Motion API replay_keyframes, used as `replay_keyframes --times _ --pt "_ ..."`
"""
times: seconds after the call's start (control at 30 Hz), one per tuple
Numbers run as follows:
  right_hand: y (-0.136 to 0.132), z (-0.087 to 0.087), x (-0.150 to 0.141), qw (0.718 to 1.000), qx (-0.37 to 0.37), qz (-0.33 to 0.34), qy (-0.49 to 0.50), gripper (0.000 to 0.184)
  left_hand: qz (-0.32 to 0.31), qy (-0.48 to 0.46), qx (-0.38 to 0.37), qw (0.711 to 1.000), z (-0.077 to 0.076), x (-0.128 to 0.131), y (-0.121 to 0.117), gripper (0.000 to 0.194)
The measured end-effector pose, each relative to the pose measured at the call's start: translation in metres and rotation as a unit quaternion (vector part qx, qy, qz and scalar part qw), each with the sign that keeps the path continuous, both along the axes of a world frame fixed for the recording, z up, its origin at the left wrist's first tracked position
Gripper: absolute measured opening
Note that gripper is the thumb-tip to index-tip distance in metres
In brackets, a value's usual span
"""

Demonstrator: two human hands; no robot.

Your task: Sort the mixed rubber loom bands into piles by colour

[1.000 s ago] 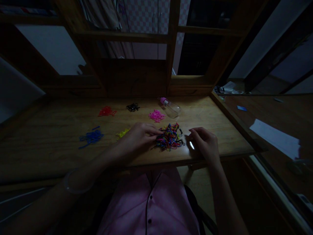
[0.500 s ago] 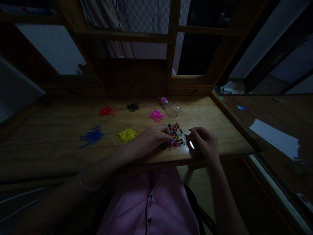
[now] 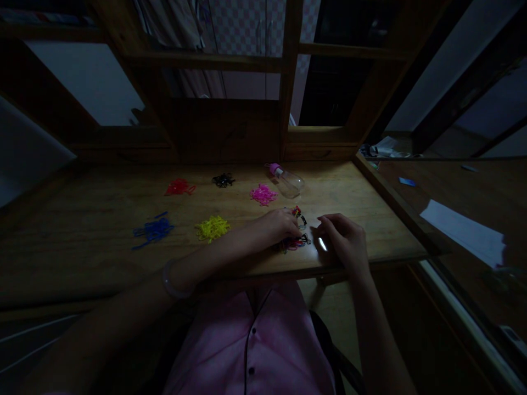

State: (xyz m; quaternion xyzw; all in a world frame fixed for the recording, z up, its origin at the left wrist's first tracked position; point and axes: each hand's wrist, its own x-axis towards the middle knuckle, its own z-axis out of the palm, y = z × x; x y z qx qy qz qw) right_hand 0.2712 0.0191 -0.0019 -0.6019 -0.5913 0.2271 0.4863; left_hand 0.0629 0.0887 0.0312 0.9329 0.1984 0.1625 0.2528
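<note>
My left hand (image 3: 276,226) lies over a mixed pile of coloured rubber bands (image 3: 297,240) near the front edge of the wooden desk (image 3: 102,247). Its fingers are curled down into the pile and cover most of it. My right hand (image 3: 345,238) rests just right of the pile with its fingers bent and loosely together; a small bright glint shows beside its thumb. Sorted heaps lie further back: yellow bands (image 3: 211,227), blue bands (image 3: 153,231), red bands (image 3: 179,187), black bands (image 3: 223,179) and pink bands (image 3: 263,194).
A clear bottle with a pink cap (image 3: 287,181) lies on its side behind the pink heap. Wooden shelving (image 3: 230,126) rises at the back of the desk. To the right, a second surface carries a white paper (image 3: 463,230) and a small blue item (image 3: 407,181).
My left hand has slid right across the mixed pile, uncovering the yellow heap and hiding most of the pile. My right hand has stayed in place.
</note>
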Motion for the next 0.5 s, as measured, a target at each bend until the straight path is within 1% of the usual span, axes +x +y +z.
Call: replay_keyframes --times 0.1,0.27,0.33,0.4,0.5 --pt "0.0001 -0.0001 -0.0002 1.0 0.0 0.001 -0.001 0.027 -0.039 0.019 0.026 0.999 -0.0016 0.0002 0.0011 0.022" --pt "0.0012 -0.0015 0.0007 1.0 -0.002 0.0 0.002 0.029 -0.066 0.067 0.124 0.988 0.0031 -0.0054 -0.0019 0.023" --pt "0.0013 -0.002 0.0008 1.0 -0.004 0.002 0.005 0.029 -0.067 0.082 0.15 0.983 0.0027 -0.0064 -0.0036 0.026" --pt "0.0012 -0.0021 0.0007 1.0 -0.003 0.001 0.004 0.028 -0.061 0.082 0.155 0.983 -0.0001 -0.0063 -0.0038 0.027" --pt "0.001 -0.0022 0.0007 1.0 -0.004 0.0 0.009 0.027 -0.04 0.041 0.122 0.991 -0.0045 -0.0062 -0.0005 0.025"
